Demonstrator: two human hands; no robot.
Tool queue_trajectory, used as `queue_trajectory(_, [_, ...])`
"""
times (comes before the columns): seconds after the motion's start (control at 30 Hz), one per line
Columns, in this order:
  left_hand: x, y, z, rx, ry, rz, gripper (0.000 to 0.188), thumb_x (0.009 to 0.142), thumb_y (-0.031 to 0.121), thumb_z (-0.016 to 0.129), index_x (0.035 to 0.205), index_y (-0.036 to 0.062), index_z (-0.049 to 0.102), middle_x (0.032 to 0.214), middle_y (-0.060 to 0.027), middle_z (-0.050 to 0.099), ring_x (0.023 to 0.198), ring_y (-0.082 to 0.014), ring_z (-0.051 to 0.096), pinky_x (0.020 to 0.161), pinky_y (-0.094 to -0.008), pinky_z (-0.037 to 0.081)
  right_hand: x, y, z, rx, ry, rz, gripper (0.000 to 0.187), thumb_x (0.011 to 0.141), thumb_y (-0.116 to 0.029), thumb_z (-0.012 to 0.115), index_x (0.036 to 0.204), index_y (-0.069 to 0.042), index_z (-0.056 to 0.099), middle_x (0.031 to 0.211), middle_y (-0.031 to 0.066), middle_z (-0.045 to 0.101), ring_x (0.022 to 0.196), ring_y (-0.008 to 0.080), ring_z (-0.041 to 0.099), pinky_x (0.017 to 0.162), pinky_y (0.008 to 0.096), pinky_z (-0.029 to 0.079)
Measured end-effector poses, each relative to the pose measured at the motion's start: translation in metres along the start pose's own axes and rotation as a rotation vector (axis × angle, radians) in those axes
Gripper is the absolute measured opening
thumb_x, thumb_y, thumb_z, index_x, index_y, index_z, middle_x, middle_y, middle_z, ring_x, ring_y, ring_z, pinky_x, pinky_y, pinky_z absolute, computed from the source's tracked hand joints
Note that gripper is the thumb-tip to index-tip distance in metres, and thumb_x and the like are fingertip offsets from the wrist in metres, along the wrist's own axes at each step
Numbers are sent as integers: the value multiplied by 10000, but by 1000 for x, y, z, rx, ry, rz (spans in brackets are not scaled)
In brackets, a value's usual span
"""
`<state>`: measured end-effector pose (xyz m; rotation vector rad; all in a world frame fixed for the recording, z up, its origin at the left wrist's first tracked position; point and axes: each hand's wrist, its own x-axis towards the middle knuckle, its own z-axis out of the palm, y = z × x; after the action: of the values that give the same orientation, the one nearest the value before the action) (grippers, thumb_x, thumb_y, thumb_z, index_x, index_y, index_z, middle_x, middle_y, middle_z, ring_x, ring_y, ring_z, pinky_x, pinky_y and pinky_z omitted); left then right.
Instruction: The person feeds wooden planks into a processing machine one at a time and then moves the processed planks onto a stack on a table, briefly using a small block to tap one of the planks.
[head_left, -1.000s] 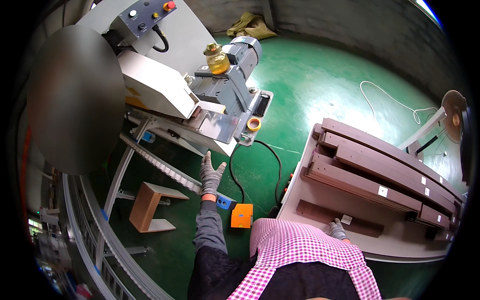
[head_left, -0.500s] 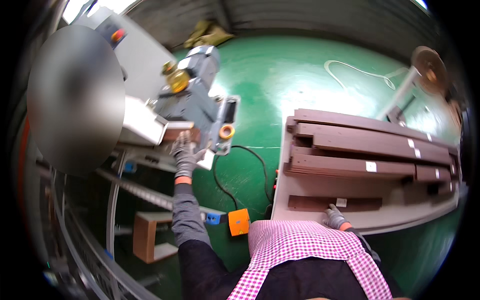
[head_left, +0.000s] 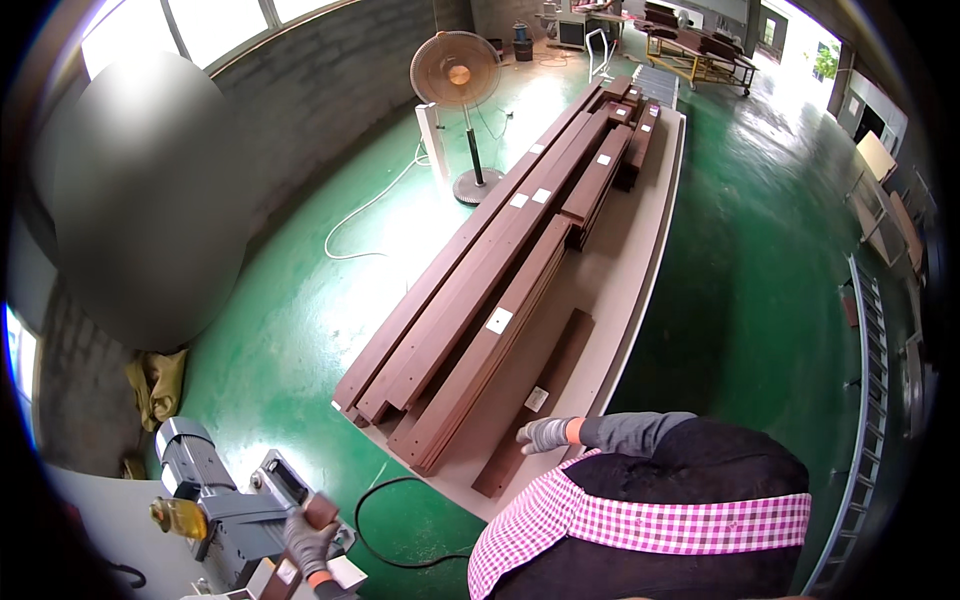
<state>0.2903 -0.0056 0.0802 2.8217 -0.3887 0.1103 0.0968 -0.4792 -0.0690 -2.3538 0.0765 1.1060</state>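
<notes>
My left hand [head_left: 308, 545], in a grey glove, is at the lower left beside the grey motor machine [head_left: 240, 515]. Its fingers are closed around a small brown block [head_left: 320, 511], slightly blurred. Close by it, partly cut off by the lower edge, is another brown piece with a white label [head_left: 284, 572]. My right hand [head_left: 546, 436], also gloved, lies with its fingers stretched over a single brown board [head_left: 548, 378] bearing a white label, on the near part of the pale table [head_left: 628, 290].
Long brown boards [head_left: 470, 320] are stacked along the table. A standing fan [head_left: 456, 75] is beyond them, with a white cable [head_left: 350, 225] on the green floor. A black cable [head_left: 375, 545] runs beside the machine. A metal roller frame [head_left: 866, 390] stands at right.
The view has swung to the right, bringing the table's far end and the hall into sight. My left hand now has a brown block in it; my right hand is still at the single board.
</notes>
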Motion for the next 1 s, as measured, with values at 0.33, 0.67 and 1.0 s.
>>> queue_trajectory(0.33, [-16,339,108,72,-387,242,637,565,588,693,984,118,599,850,-142,630,808,-291,622,692,-432,471,-17,-49,-14,2246,-179,-277,394,829,-400,607,1061,-86,554,1029,68,611,967,205,554,875,382,445])
queue_trajectory(0.67, [-91,274,144,232,-640,363,984,540,454,768,1336,84,322,927,-156,598,804,-283,604,719,-386,464,-31,121,-4,2173,554,30,690,744,-478,665,1258,-101,402,1224,89,503,1112,294,489,892,518,427])
queue_trajectory(1.0, [-93,279,218,201,-564,168,818,607,421,749,1281,103,411,1014,-128,580,956,-260,557,800,-376,442,19,199,-32,1694,453,433,538,849,-342,589,1256,-43,402,1250,139,483,1068,281,534,880,449,468])
